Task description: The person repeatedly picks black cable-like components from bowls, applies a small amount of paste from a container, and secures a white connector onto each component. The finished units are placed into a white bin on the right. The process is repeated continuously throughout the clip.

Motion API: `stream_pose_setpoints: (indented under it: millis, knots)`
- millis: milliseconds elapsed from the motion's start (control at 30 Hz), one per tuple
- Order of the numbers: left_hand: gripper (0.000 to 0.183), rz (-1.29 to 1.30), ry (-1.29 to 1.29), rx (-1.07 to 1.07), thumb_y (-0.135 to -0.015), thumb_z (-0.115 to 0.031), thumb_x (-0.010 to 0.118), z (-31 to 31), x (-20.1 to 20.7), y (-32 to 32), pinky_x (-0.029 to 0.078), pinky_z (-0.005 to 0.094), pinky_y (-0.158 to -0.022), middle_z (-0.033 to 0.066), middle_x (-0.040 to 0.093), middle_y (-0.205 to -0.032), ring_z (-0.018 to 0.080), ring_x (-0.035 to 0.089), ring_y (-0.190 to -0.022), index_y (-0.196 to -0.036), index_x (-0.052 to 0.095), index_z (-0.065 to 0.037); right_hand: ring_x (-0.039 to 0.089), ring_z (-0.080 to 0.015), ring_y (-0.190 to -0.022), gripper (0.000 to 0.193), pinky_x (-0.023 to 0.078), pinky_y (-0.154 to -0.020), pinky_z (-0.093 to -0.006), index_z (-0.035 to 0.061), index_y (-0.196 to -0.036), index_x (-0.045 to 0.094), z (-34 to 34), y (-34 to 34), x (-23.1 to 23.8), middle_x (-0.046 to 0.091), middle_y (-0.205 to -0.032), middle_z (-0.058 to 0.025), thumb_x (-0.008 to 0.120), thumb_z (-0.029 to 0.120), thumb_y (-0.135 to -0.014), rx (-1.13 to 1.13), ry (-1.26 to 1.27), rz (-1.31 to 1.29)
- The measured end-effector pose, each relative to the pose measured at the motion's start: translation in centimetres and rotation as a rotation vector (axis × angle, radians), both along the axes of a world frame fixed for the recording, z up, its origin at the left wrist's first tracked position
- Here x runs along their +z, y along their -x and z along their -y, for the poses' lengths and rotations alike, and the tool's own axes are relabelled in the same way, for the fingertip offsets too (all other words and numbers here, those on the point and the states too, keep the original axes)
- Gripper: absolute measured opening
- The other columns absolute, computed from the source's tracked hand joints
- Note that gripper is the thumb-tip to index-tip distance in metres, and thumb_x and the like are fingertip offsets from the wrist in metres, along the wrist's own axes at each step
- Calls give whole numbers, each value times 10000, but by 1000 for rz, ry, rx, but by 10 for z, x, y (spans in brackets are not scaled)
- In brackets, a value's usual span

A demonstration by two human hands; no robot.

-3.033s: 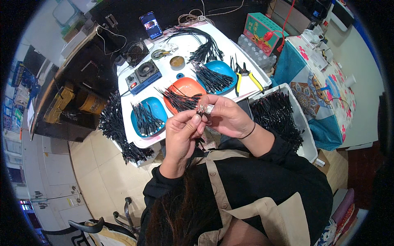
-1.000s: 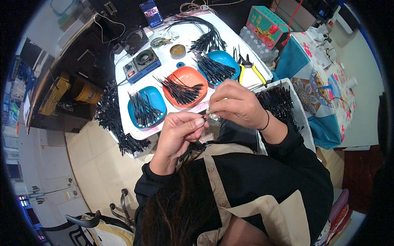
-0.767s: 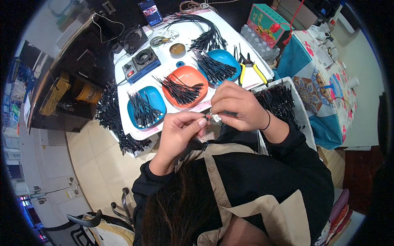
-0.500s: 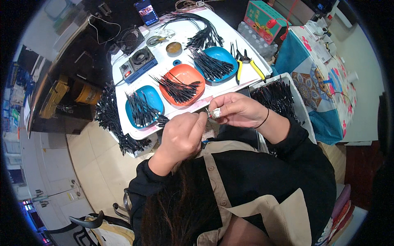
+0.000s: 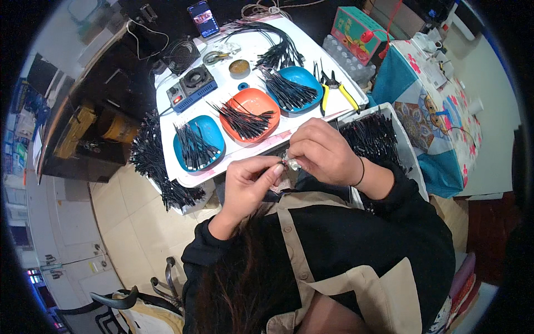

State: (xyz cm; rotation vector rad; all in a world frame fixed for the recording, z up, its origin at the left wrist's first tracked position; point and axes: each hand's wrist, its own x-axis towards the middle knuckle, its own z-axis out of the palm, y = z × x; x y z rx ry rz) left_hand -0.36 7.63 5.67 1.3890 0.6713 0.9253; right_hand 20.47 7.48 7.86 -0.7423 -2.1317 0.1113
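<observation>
Close together in front of my chest, my left hand (image 5: 251,181) and my right hand (image 5: 322,151) meet at the fingertips. Between thumb and forefinger, my left hand pinches a thin wire end (image 5: 285,161) with a little red on it; the rest is hidden by the fingers. My right hand is closed on a small whitish, shiny crumpled piece (image 5: 293,165) that touches or nearly touches the wire. Just beyond them, a blue dish (image 5: 213,132), an orange dish (image 5: 257,100) and a second blue dish (image 5: 303,75) hold short black cables.
A small heating device (image 5: 192,89) and a round amber tin (image 5: 239,67) stand behind the dishes on the white table. Yellow-handled pliers (image 5: 349,97) lie at the right. Black cables are heaped at the left (image 5: 153,150) and in a white bin (image 5: 405,125). A phone (image 5: 203,19) stands at the back.
My left hand has turned, so its thumb now shows. My right hand has tipped over the whitish piece, covering more of it. The view has shifted slightly.
</observation>
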Motion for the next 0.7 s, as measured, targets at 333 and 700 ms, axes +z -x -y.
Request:
stream_pose_setpoints:
  millis: [333, 700]
  knots:
    - [380, -656, -1324, 141, -644, -38, 594, -1, -33, -2, 454, 340, -514, 104, 497, -693, 237, 547, -591, -991, 585, 116, 499, -97, -740, 139, 428, -664, -242, 35, -935, 600, 9, -4, -55, 555, -822, 1, 577, 172, -943, 155, 2005, -935]
    - [148, 120, 101, -65, -903, -69, 623, -6, -34, 26, 453, 229, -602, 62, 647, -810, 89, 563, -677, -969, 669, 55, 605, -179, -873, 233, 484, -769, -294, -11, -1052, 592, 5, 11, -22, 623, -939, -81, 630, 18, -823, 158, 862, -283]
